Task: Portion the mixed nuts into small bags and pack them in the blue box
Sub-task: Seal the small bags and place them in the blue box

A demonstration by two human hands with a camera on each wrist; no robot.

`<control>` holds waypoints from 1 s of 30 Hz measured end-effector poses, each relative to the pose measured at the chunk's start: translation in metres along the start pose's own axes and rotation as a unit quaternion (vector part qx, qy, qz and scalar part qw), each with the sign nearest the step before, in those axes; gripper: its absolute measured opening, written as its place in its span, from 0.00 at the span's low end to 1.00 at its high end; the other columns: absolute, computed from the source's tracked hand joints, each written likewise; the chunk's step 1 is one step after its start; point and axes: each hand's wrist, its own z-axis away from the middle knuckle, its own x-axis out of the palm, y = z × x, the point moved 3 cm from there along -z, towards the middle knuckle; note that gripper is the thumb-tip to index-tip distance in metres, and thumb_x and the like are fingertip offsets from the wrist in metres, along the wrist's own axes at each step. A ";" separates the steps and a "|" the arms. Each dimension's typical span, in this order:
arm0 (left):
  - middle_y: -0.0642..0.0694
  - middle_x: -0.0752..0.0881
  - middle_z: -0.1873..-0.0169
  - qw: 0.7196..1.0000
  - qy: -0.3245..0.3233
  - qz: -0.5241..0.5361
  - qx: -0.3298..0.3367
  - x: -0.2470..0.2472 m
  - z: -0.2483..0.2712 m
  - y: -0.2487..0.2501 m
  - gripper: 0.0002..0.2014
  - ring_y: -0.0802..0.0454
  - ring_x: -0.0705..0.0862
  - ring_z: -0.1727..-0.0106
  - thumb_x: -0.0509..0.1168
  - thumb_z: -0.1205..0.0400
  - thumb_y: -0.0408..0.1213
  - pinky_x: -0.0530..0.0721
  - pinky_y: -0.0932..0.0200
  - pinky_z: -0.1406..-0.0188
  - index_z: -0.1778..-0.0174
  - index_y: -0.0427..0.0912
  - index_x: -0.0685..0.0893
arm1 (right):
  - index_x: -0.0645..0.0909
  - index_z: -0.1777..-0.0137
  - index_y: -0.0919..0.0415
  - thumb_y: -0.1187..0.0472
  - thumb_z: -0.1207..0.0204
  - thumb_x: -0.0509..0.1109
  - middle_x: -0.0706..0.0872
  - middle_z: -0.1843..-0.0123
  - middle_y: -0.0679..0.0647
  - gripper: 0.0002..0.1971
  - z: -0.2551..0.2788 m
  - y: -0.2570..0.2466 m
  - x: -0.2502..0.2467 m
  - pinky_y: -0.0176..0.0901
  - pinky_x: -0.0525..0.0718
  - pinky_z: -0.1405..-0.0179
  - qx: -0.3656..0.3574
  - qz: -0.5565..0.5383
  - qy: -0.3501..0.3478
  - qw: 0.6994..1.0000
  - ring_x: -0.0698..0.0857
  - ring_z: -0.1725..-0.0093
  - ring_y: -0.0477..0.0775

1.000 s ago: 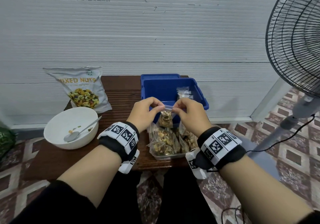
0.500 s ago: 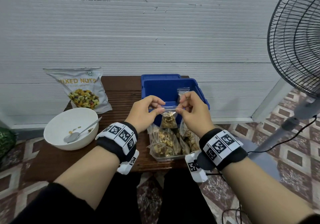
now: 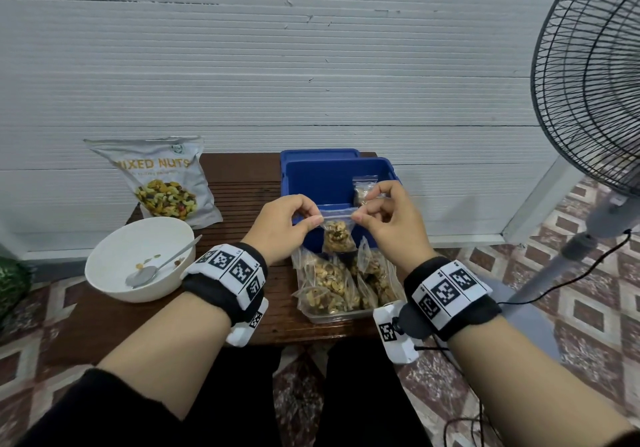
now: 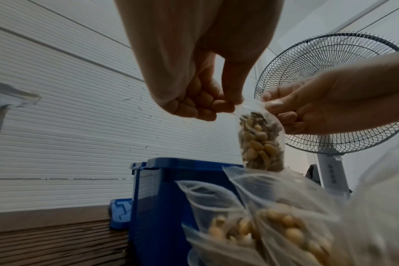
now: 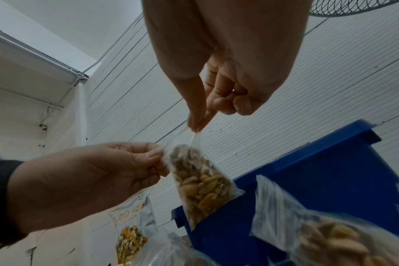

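— Far left on the counter (image 3: 104, 315)?
— Mixed nuts pouch (image 3: 162, 180) propped against the wall; just in front, white bowl (image 3: 138, 259) with a metal spoon (image 3: 152, 270) and a few leftover nuts.
— Middle?
— Left hand (image 3: 284, 225), thumb and forefinger clamped on the left top corner of a small zip bag of nuts (image 3: 337, 235). Held in the air above the clear tray (image 3: 336, 315) of filled bags, in front of the blue box (image 3: 332, 183).
— And right?
— Right hand (image 3: 391, 218), fingers (image 5: 197, 118) pinched on the bag's right top corner. One filled bag (image 3: 362, 190) already upright inside the blue box. Standing fan (image 3: 588, 76) far right.
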 end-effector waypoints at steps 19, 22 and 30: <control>0.55 0.85 0.58 0.999 -0.012 0.020 0.025 0.004 0.000 0.009 0.03 0.64 0.82 0.53 0.72 0.21 0.39 0.71 0.80 0.53 0.56 0.49 0.84 | 0.70 0.52 0.50 0.70 0.27 0.73 0.86 0.63 0.52 0.17 0.001 -0.002 0.009 0.27 0.76 0.60 -0.006 -0.020 -0.024 0.999 0.83 0.61 0.49; 0.58 0.87 0.57 0.999 -0.013 0.040 0.006 0.004 0.000 0.005 0.04 0.68 0.82 0.53 0.71 0.20 0.39 0.73 0.79 0.53 0.55 0.54 0.84 | 0.69 0.52 0.50 0.70 0.27 0.73 0.86 0.64 0.51 0.18 -0.001 -0.002 0.007 0.33 0.76 0.58 -0.008 -0.020 -0.019 1.000 0.81 0.64 0.47; 0.55 0.87 0.62 0.996 0.000 0.090 0.018 0.002 0.002 0.007 0.11 0.66 0.84 0.57 0.73 0.22 0.32 0.76 0.76 0.49 0.54 0.54 0.83 | 0.71 0.49 0.50 0.66 0.28 0.77 0.87 0.64 0.47 0.18 -0.002 -0.001 0.009 0.31 0.77 0.61 0.005 -0.014 -0.055 0.998 0.80 0.66 0.42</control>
